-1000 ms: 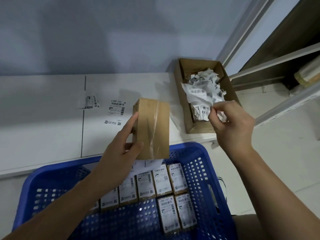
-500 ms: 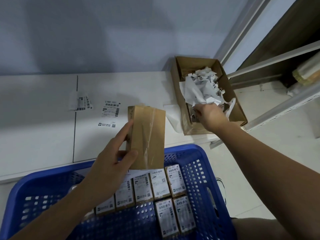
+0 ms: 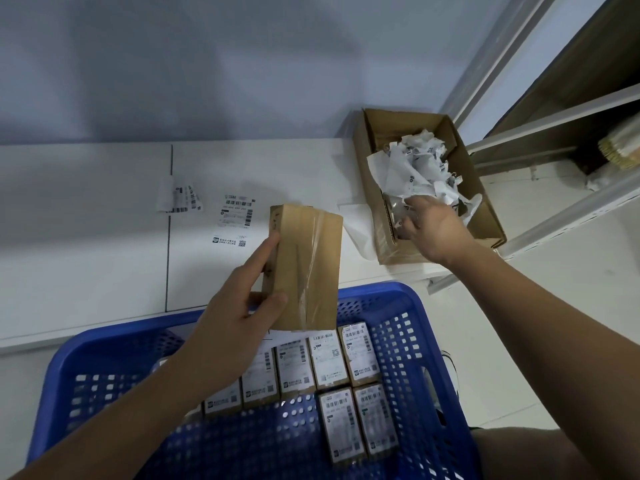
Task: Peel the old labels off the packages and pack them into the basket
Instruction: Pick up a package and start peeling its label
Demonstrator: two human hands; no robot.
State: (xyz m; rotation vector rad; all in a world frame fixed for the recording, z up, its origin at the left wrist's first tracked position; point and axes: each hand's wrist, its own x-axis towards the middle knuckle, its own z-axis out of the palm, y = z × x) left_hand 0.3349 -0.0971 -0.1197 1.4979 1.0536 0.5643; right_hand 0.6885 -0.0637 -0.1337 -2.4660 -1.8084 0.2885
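Left hand (image 3: 227,336): grips the brown package (image 3: 303,268), thumb on its front, index finger along its left edge.
Package: upright above the blue basket's (image 3: 414,318) far rim.
Right hand (image 3: 434,230): in the cardboard box (image 3: 483,188) among crumpled labels (image 3: 417,168); fingers' grasp cannot be told.

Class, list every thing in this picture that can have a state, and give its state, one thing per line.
Brown package: held upright above the basket, visible face bare of labels, clear tape on it.
Left hand: grips the package.
Right hand: reaching into the cardboard box.
Cardboard box: open, holds crumpled labels.
Blue basket: partly filled with labelled packages lying flat in rows.
Two labels: lying on the table.
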